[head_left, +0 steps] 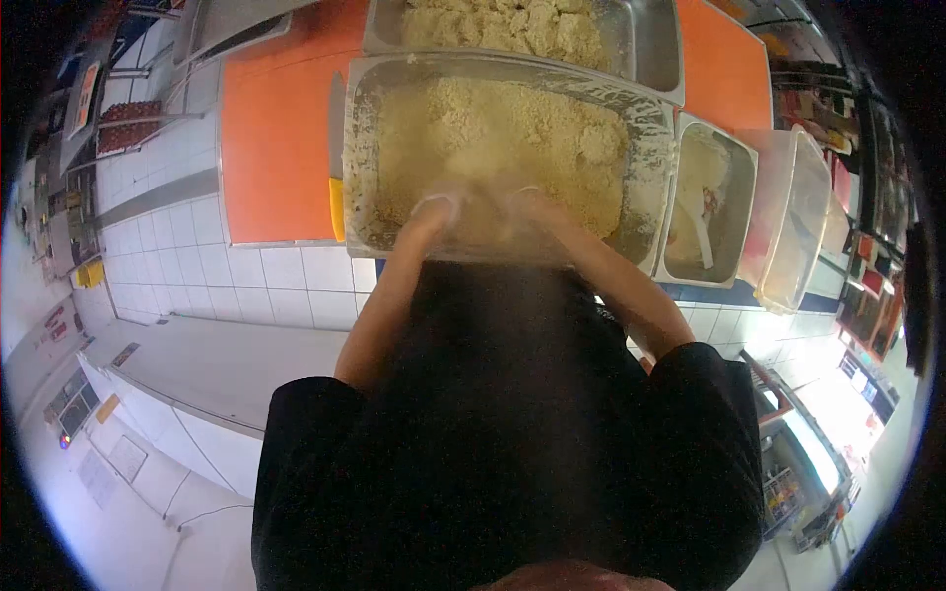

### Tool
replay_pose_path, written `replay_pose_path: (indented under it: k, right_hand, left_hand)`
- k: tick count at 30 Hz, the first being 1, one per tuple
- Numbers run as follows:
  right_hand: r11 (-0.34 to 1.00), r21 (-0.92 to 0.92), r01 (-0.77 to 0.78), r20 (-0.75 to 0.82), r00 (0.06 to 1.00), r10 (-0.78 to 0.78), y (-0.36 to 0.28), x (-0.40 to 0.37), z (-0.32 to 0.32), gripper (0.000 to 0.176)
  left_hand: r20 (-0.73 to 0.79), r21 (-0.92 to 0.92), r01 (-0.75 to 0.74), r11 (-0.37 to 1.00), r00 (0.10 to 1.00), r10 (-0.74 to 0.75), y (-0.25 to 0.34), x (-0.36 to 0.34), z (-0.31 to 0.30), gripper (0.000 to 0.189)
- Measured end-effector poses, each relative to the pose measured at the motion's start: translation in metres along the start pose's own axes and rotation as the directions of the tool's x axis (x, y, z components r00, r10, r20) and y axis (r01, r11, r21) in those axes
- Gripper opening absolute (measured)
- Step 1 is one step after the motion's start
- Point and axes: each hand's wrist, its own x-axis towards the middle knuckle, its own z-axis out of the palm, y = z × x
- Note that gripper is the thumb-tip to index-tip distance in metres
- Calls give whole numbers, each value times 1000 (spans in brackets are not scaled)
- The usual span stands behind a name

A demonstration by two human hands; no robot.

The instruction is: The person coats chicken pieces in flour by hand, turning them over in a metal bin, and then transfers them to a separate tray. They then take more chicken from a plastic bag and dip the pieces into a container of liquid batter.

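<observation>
A large metal tray (658, 148) stands in front of me, its inside walls coated with crumbs. Pale yellow, coarse crumb coating (552, 128) fills it, with some lumps. My left hand (439, 209) and my right hand (527, 202) are both low over the near half of this tray, close together, at or in the crumbs. A haze and motion blur hide the fingers of both hands, so their grip cannot be made out. White powder coats the left wrist area.
Behind is another metal tray (641, 44) with crumb-covered chunks (532, 25). A yellow-handled knife (337, 202) lies left on the orange counter (281, 148). To the right stand a smaller metal pan (734, 202) holding a white-handled utensil (704, 236) and a clear plastic bin (798, 212).
</observation>
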Motion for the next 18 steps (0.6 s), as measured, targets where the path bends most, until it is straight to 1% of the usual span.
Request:
replay_pose_path:
  k: [1, 2, 3, 4, 5, 6, 7, 8, 10, 11, 13, 14, 16, 17, 18]
  right_hand:
    - [993, 94, 67, -65, 996, -61, -10, -3, -6, 38]
    - [984, 143, 110, -138, 986, -90, -25, -7, -12, 37]
    - [981, 151, 118, -209, 974, -85, -39, -6, -20, 37]
    - [986, 116, 116, -270, 959, -81, -51, -3, -26, 37]
    - [986, 112, 121, -269, 959, -87, -46, 13, -29, 37]
    - [909, -395, 130, -301, 917, -262, -35, 42, -34, 37]
    - [597, -799, 75, -240, 870, -431, -27, 63, -34, 39]
    - [594, -800, 79, -237, 869, -435, -23, 69, -30, 39]
    - [685, -724, 85, -283, 869, -407, -16, 76, -22, 37]
    - [684, -724, 86, -282, 869, -408, -17, 74, -23, 37]
    - [814, -534, 229, -150, 922, -358, -21, 72, -33, 35]
    - [813, -535, 228, -156, 920, -360, -17, 77, -36, 35]
    - [952, -298, 73, -139, 983, -119, -6, 89, -32, 38]
    - [952, -298, 72, -137, 984, -117, 12, 93, -19, 38]
    - [897, -433, 93, -356, 896, -265, 35, 98, -2, 37]
  left_hand:
    - [-278, -54, -91, 994, 958, 72, -21, 10, 21, 36]
    - [-261, -303, 47, 952, 956, -131, -2, 0, -20, 37]
    - [-232, -566, 155, 809, 913, -337, 19, -11, -63, 38]
    - [-194, -768, 201, 608, 832, -520, 41, -22, -108, 39]
    - [-199, -768, 198, 609, 830, -522, 35, -17, -108, 39]
    - [-180, -641, 290, 711, 844, -506, 23, -8, -103, 40]
    - [-157, -491, 368, 789, 854, -496, 14, -1, -97, 41]
    - [-160, -492, 370, 788, 852, -499, 13, 1, -90, 41]
    - [-419, -273, 287, 918, 824, -382, 14, 4, -73, 47]
    - [-420, -274, 288, 918, 823, -383, 6, 5, -63, 47]
    - [-264, -159, 181, 971, 940, -218, -14, 15, -50, 52]
    - [-267, -155, 176, 972, 940, -213, -20, 25, -42, 52]
    - [-206, -15, 127, 992, 970, -127, -28, 40, -30, 57]
    - [-204, -18, 127, 992, 971, -128, -18, 41, -24, 57]
    - [-361, -25, 151, 988, 920, -150, 2, 41, -15, 57]
